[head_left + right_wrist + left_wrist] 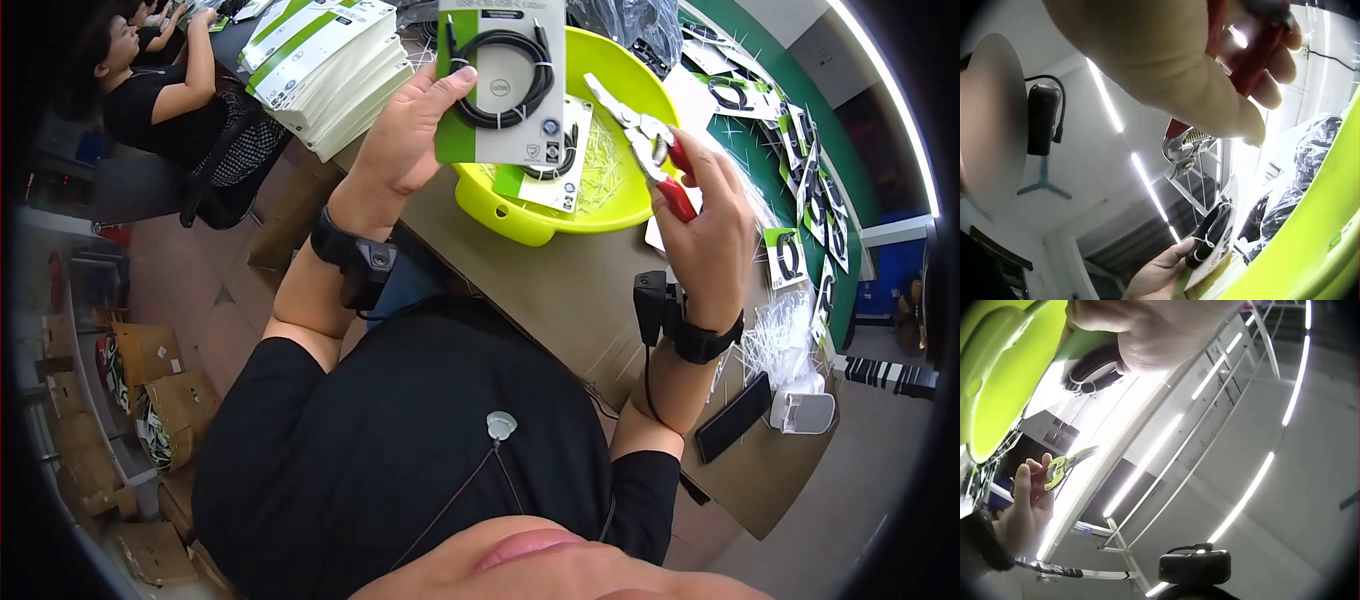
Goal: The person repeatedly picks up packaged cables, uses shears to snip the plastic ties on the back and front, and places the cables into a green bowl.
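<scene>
My left hand (408, 140) holds up a packaged cable (500, 88), a black coil tied to a white and green card, with the thumb on its front. It is raised above the near-left rim of a lime-green basin (500, 212). My right hand (722, 225) grips red-handled spring pliers (640, 135), the silver jaws pointing up and left over the basin. Another carded cable (562, 192) lies in the basin among cut pale strips. In the left wrist view the pliers (1060, 470) appear apart from the card.
A tall stack of cards (320, 85) stands at the left. Carded cables (825, 205) are spread on a green surface at the right. White ties (785, 330) and a phone (733, 417) lie on the brown table (590, 330). Black plastic bags (640, 25) sit behind the basin; people sit at far left.
</scene>
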`<state>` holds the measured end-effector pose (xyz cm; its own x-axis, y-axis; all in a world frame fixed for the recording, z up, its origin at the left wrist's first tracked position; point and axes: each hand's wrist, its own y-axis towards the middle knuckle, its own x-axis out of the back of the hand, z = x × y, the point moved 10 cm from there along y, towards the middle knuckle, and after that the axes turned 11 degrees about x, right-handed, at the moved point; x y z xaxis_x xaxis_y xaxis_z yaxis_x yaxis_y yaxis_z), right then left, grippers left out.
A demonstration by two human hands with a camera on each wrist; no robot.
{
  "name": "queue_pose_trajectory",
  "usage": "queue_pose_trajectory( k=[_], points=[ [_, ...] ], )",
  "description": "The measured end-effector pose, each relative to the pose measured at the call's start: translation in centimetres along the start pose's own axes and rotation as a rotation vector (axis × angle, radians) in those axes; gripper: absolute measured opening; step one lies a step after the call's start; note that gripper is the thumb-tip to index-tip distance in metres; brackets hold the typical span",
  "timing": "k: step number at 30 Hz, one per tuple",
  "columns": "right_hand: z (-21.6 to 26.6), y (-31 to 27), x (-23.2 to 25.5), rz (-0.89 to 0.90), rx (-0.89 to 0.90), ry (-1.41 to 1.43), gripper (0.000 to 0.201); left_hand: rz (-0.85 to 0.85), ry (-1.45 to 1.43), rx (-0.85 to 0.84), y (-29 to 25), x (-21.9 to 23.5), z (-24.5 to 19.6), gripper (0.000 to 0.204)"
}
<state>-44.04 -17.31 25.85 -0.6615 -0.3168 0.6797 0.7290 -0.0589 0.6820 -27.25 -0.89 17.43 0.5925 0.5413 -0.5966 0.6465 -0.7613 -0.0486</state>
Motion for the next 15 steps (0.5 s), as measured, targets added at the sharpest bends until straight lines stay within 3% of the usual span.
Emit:
queue_pose_trajectory(
  k=[3,10,15],
  points=[
    [1.5,0.0,-1.7,0.189,0.062,-0.120,0.047,-0.047,0.118,-0.123,-0.5,-0.2,-1.1,0.028],
    [2.3,-0.1,-3.0,0.200,0.093,-0.196,0.042,-0.086,0.366,-0.305,-1.5,-1.6,-2.2,0.025],
    [2.5,-0.3,-3.6,0.228,0.092,-0.284,0.050,-0.221,0.776,-0.474,-2.8,-2.8,-2.9,0.024]
  ],
)
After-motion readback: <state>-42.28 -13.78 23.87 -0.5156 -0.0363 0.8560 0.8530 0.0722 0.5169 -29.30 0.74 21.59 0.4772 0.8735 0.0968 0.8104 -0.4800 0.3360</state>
